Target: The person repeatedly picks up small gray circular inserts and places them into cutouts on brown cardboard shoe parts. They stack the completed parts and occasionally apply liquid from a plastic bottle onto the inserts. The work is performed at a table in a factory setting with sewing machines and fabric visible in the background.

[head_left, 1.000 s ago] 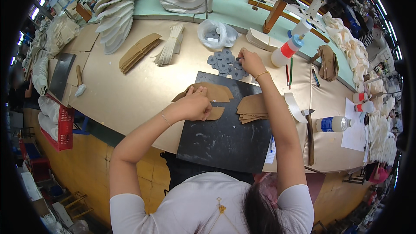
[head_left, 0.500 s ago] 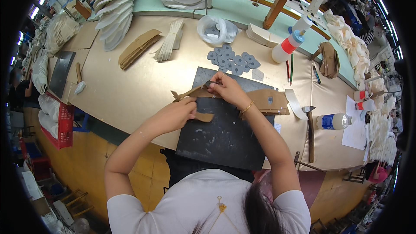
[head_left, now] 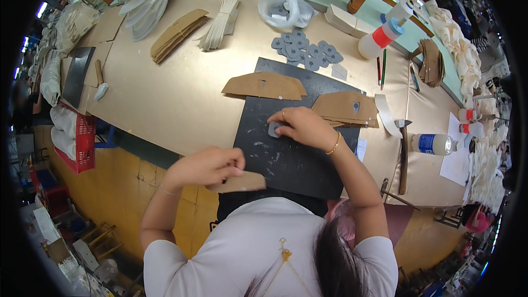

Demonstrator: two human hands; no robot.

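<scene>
My left hand (head_left: 212, 165) is closed on a curved brown piece (head_left: 242, 182), low at the near edge of the table. Over the black board (head_left: 291, 165), my right hand (head_left: 305, 126) pinches a small grey piece (head_left: 273, 130) between thumb and fingers. Another brown piece (head_left: 250, 86) with a small cut-out lies flat across the board's far left part. A stack of similar brown pieces (head_left: 335, 109) rests at the board's right side, beyond my right wrist. Past the board is a loose pile of grey pieces (head_left: 294, 47), each with a dark round mark.
Farther back sit a bundle of brown pieces (head_left: 176, 36), pale strips (head_left: 221, 25) and a plastic bag (head_left: 280, 11). On the right are a red-banded bottle (head_left: 379, 38), pencils (head_left: 383, 69), a hammer (head_left: 404, 159) and a blue-labelled bottle (head_left: 434, 144). A red crate (head_left: 85, 146) stands left.
My hands have moved apart. The left came down toward me with a brown piece; the right moved nearer with a grey piece. A brown piece now lies flat and uncovered on the board.
</scene>
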